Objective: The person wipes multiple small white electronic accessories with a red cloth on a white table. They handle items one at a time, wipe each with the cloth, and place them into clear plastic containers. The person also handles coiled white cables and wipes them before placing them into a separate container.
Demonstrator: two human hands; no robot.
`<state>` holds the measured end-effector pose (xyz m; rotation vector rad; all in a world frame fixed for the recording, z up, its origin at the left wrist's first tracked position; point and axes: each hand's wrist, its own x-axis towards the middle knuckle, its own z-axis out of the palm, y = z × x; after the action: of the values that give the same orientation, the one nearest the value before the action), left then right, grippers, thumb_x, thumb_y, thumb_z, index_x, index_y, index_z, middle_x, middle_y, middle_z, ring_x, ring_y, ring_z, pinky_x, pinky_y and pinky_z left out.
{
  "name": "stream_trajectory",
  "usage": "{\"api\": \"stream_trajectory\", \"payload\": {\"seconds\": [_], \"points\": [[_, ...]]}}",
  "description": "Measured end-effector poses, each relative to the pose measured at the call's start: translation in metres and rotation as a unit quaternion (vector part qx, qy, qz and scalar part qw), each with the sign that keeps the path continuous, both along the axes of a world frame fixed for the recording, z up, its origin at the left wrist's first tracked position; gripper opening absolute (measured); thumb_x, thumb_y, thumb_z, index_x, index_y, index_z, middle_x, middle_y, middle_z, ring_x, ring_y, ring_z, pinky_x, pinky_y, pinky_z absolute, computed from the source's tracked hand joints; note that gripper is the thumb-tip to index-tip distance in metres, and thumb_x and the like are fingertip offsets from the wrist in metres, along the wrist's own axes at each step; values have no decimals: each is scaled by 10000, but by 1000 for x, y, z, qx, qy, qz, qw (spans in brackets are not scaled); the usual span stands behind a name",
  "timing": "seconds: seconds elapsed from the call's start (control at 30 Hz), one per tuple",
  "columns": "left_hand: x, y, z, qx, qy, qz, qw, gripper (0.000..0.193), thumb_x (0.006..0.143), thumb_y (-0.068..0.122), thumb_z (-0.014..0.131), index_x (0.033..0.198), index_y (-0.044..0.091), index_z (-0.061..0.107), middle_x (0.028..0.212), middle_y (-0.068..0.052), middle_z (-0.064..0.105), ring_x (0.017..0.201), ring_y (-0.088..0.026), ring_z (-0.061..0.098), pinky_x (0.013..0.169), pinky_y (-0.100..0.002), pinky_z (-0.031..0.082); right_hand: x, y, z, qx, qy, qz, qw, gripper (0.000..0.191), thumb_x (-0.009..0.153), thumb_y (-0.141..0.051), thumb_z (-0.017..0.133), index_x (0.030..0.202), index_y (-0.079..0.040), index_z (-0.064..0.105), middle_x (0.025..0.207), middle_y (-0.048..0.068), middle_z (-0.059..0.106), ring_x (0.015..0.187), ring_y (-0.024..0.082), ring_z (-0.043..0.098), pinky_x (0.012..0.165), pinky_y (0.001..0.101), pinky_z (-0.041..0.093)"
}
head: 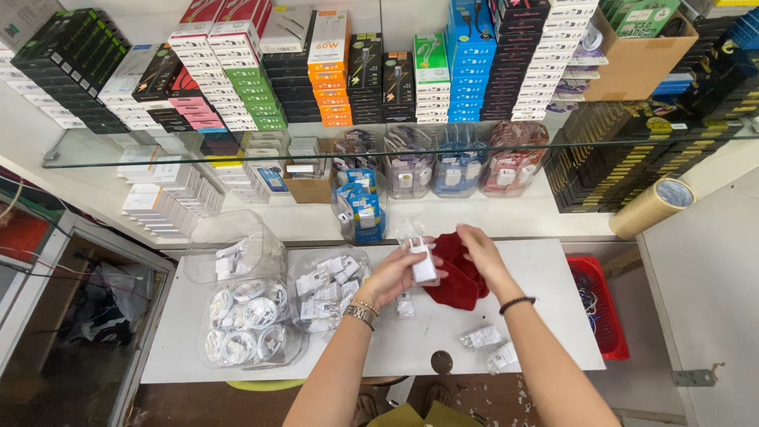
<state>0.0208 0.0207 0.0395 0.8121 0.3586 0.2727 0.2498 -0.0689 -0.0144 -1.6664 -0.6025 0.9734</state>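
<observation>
Left hand [393, 275] is pinching a white charger [424, 267] in its fingers at bench [545, 285] centre; right hand [479, 249], fingers pressed together, is gripping the red cloth [455, 289] at 3 o'clock. Bare bench is lying toward 4 o'clock; the cloth's far half is sitting hidden under the right hand.

On the table [553, 269], the cloth [458, 277] lies right of the tubs [253, 316], shelf [237, 150] behind.
</observation>
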Motion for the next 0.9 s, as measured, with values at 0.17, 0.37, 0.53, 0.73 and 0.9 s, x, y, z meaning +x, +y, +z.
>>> {"api": "stream_trajectory", "payload": {"seconds": [0.17,0.37,0.53,0.73,0.9], "points": [[-9,-6,11,30,53,-111,992,445,1079,143,487,1500,46,383,1180,-229,685,1105,-427,699,928,-502,600,-4,29,67,15,132,297,946,393,978,-281,707,1281,-32,732,1136,84,686,968,167,600,801,309,495],[-17,2,-4,-29,86,-3,996,407,1044,135,441,1426,-2,413,1227,-247,657,1070,-445,698,884,-582,618,-76,22,104,49,-287,233,928,167,885,-161,731,997,-40,762,880,99,785,783,170,718,729,300,560],[-16,11,-31,-155,74,108,979,390,987,96,319,1345,12,451,1308,-201,587,1206,-439,623,969,-691,526,-121,12,119,76,-311,249,914,195,913,-198,692,1047,-75,760,1018,101,792,877,234,744,803,335,568],[-51,46,-44,-240,-5,130,962,327,954,144,338,1201,-20,476,1291,-253,594,1259,-411,579,1076,-688,472,-130,15,133,130,-343,395,842,469,860,-262,749,1294,-107,663,1290,138,678,1173,313,594,949,418,483],[-97,80,-25,-55,101,83,990,453,1012,319,399,1288,-3,557,1325,-200,634,1237,-320,603,1016,-452,488,-153,41,128,159,-333,334,867,442,940,-265,687,1339,-81,629,1197,163,720,1081,311,676,916,413,530]]}}
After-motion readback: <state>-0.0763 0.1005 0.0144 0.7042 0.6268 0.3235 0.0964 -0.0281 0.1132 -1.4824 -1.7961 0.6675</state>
